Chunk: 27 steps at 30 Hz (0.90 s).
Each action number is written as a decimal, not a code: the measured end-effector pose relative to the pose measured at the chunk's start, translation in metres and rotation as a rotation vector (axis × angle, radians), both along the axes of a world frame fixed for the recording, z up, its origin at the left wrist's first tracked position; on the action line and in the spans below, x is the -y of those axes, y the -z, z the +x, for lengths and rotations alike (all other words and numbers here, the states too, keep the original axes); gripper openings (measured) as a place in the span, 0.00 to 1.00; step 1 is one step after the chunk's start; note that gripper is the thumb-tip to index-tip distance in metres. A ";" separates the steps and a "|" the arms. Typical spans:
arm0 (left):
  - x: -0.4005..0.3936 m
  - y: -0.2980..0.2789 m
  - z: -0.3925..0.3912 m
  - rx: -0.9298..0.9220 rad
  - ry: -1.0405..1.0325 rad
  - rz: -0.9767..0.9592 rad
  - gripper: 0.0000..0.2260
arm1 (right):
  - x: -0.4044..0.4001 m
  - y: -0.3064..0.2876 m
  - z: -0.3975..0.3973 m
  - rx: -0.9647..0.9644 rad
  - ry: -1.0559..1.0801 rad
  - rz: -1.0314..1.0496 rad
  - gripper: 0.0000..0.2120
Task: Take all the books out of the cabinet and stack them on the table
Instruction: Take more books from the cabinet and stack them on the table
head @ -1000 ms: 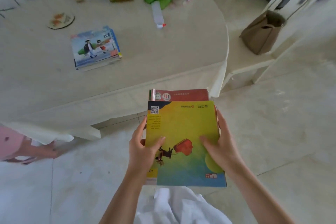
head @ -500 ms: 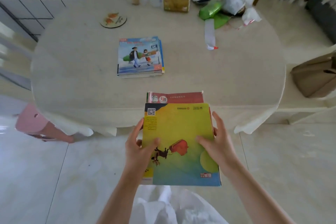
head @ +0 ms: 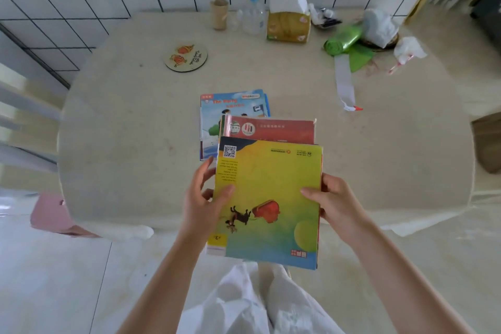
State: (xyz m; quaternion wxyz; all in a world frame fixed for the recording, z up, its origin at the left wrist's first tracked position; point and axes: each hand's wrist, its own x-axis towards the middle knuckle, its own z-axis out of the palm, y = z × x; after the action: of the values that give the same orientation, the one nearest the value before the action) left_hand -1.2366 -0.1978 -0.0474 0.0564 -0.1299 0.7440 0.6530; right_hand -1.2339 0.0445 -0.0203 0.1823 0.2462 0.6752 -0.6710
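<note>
The left hand [head: 202,205] and right hand [head: 334,205] each pinch a side edge of a small bundle of books [head: 267,198], thumbs on the yellow cover, held over the near edge of the counter [head: 122,130]. This looks like the carry step; next the bundle needs lowering squarely onto the stack [head: 233,111] just beyond. That stack's top cover reads "The Party"; the yellow cover shows a QR code and a "3".

The table [head: 130,127] was oval and covered with a pale cloth, standing against a tiled wall. A stack of books [head: 233,106] lay near its middle. A round coaster [head: 186,57] lay further back on the left. Along the far edge stood a cardboard tube [head: 219,14], a clear pump bottle [head: 253,15], a tissue box [head: 288,26] and a green roll of bags [head: 343,40].
</note>
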 end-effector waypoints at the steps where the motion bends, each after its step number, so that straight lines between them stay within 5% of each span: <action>1: 0.001 0.001 -0.009 0.024 0.002 0.023 0.28 | 0.000 0.002 -0.009 -0.022 -0.016 0.024 0.11; 15: 0.001 0.029 -0.060 -0.064 0.036 -0.080 0.26 | -0.017 0.032 -0.072 -0.343 -0.193 0.118 0.30; 18: 0.001 0.030 -0.055 -0.143 0.049 -0.172 0.19 | -0.017 0.037 -0.074 -0.384 -0.248 0.198 0.33; 21: 0.001 0.031 -0.047 -0.217 0.048 -0.141 0.25 | -0.016 0.043 -0.072 -0.375 -0.270 0.177 0.38; 27: 0.003 0.041 -0.048 -0.179 0.060 -0.219 0.19 | -0.031 0.052 -0.072 -0.378 -0.327 0.192 0.35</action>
State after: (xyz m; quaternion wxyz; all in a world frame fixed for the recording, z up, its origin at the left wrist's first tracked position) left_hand -1.2850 -0.2004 -0.0889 -0.0054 -0.0541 0.8165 0.5748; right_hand -1.3061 0.0751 -0.0725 0.1347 0.0203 0.7888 -0.5994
